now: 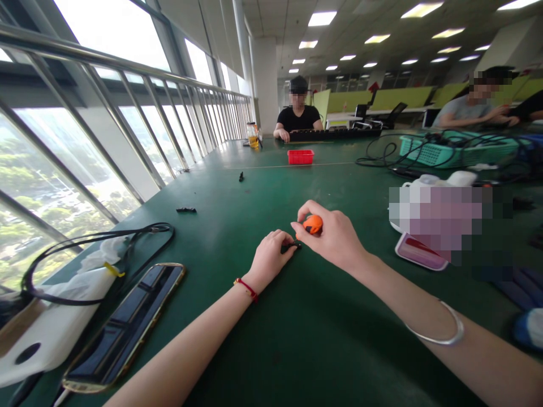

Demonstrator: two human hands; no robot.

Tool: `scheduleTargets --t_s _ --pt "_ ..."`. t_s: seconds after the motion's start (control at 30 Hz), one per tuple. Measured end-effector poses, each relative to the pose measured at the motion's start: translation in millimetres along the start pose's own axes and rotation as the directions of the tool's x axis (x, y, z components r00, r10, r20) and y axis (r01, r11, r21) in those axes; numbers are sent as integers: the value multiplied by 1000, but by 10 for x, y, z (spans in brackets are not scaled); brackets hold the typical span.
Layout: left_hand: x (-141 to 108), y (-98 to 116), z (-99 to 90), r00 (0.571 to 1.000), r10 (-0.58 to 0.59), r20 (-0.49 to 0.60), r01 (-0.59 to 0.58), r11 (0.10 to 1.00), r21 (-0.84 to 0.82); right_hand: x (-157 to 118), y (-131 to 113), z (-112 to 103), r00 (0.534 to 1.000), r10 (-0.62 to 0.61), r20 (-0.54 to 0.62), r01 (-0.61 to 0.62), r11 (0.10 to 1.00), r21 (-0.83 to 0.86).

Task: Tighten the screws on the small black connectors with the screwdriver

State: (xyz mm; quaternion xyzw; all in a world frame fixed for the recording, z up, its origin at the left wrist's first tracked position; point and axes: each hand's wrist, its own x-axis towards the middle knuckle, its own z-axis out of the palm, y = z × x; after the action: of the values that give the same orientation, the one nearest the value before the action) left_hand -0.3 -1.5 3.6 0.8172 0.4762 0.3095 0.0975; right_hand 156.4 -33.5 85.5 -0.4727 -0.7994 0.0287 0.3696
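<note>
My left hand [271, 254] rests on the green table with its fingertips pinched on a small black part [292, 245]. Just above and to the right, my right hand [330, 233] is closed around the rounded orange-and-black handle of a screwdriver [313, 224]. Its end points down toward the black part; whether the two touch is hard to tell. Farther away on the left lie a flat black piece [186, 210] and a small black piece [241, 177], both apart from my hands.
A phone [127, 328], a white case [51, 339] and a looped black cable [97, 240] lie at left. A red basket [300, 158] stands ahead, a teal basket [462, 150] with cables at right. A person [299, 118] sits opposite; a pink-white object [436, 215] is blurred.
</note>
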Motion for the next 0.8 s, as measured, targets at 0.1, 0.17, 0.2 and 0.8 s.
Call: scheduleTargets --t_s 0.1,0.17,0.2,0.8 --pt "-1 19 -18 1000 -11 3 11 1000 19 0 2 -1 1000 4 -5 -4 999 36" --pt "0 33 -31 1000 -22 7 22 999 24 5 16 -23 999 13 -31 -11 999 53" --pt "0 39 -37 1000 -26 11 26 999 20 9 27 -40 999 14 -50 -11 998 66" --pt "8 72 -65 998 -45 36 45 999 -10 42 154 -32 985 64 -157 -45 992 121"
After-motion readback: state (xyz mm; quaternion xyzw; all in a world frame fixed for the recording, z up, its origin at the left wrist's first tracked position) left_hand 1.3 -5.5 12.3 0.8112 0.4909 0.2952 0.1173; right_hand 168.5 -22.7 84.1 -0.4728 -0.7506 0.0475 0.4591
